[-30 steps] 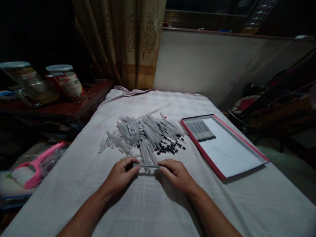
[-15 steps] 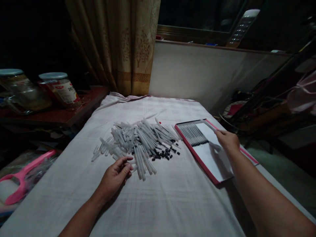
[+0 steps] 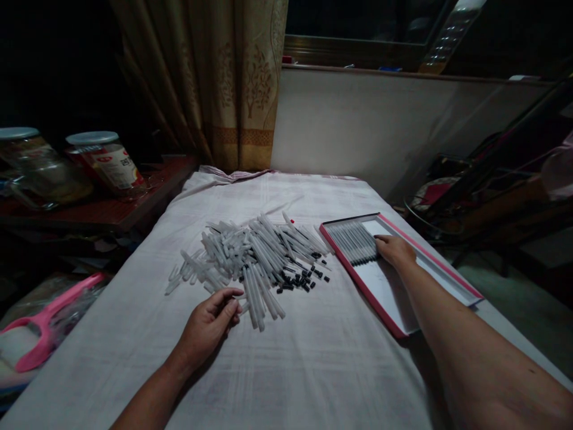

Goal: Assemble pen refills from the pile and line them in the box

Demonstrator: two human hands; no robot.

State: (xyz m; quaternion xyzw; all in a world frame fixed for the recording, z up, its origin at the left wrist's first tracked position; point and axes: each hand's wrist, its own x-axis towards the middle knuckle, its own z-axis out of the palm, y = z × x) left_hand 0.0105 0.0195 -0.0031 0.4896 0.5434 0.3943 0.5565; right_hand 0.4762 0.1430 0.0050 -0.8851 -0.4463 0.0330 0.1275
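A heap of pale translucent pen barrels (image 3: 264, 242) lies on the cloth, with small black caps (image 3: 307, 278) scattered at its right. My left hand (image 3: 215, 316) rests at the near left edge of the heap, fingers curled. A whitish tube end shows by its fingertips; whether it is held cannot be made out. My right hand (image 3: 396, 251) reaches into a shallow red-edged box (image 3: 360, 292), fingers together at the right end of a row of black-tipped pens (image 3: 351, 242). Anything between those fingers is hidden.
A light checked cloth (image 3: 286, 370) covers the table. Lidded jars (image 3: 105, 161) stand on a dark red side table at left. A pink-handled item (image 3: 45, 322) lies low at left. A curtain (image 3: 242, 89) and a wall (image 3: 349, 119) are behind.
My right hand has moved left inside the box, from its right side to the end of the pen row. My left hand stays almost where it was. The view has shifted slightly.
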